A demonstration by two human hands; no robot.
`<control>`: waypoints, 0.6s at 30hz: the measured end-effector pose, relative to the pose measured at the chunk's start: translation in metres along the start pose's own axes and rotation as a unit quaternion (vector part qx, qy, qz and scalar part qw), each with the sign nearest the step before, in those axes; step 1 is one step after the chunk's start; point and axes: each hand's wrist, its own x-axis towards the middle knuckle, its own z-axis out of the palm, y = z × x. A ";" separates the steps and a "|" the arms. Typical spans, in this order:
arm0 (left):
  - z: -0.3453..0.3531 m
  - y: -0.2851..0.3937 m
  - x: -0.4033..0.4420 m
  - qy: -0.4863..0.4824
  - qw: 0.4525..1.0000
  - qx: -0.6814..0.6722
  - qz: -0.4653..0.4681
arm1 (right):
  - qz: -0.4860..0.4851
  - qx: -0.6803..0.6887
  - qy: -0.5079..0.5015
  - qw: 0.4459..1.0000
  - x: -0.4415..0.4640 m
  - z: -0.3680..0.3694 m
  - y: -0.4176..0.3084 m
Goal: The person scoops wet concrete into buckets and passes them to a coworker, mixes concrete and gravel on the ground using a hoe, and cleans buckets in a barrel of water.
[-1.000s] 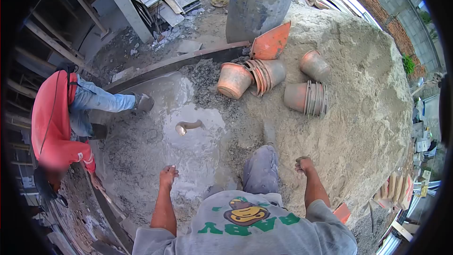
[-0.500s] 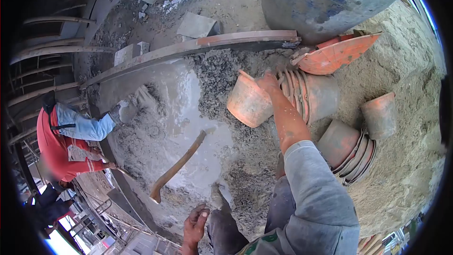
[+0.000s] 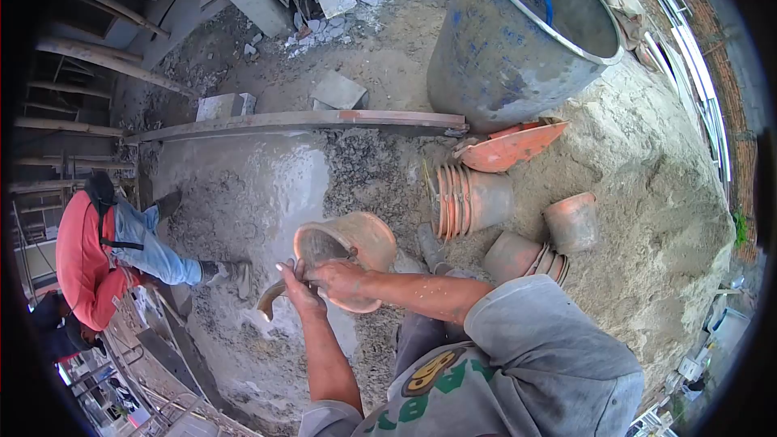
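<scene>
My right hand (image 3: 338, 277) grips an orange, cement-stained bucket (image 3: 368, 243) by its near rim. The bucket is tilted, with its mouth facing left. Close beside the right hand, at the bucket's mouth, is my left hand (image 3: 303, 291), its visible fingers stretched and apart; whether it touches the rim is hard to see. Below and left of it the curved end of a wooden handle (image 3: 269, 301) shows, the rest hidden by my hands and the bucket. Wet grey mortar (image 3: 283, 178) spreads on the ground underneath.
Stacked buckets (image 3: 486, 198) lie sideways on the right, near more buckets (image 3: 514, 255), a single bucket (image 3: 573, 222) and an orange basin (image 3: 518, 146). A large drum (image 3: 510, 48) stands behind a low board (image 3: 299, 120). A person in red (image 3: 85, 251) bends at the left.
My right hand has brought the bucket from the stack leftward and nearer to me. My left hand has risen to meet it. The view has shifted, and the co-worker bends lower.
</scene>
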 end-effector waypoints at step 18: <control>0.121 0.190 -0.213 -0.287 0.912 0.142 0.255 | 0.417 0.373 0.163 0.813 -0.050 -0.133 -0.022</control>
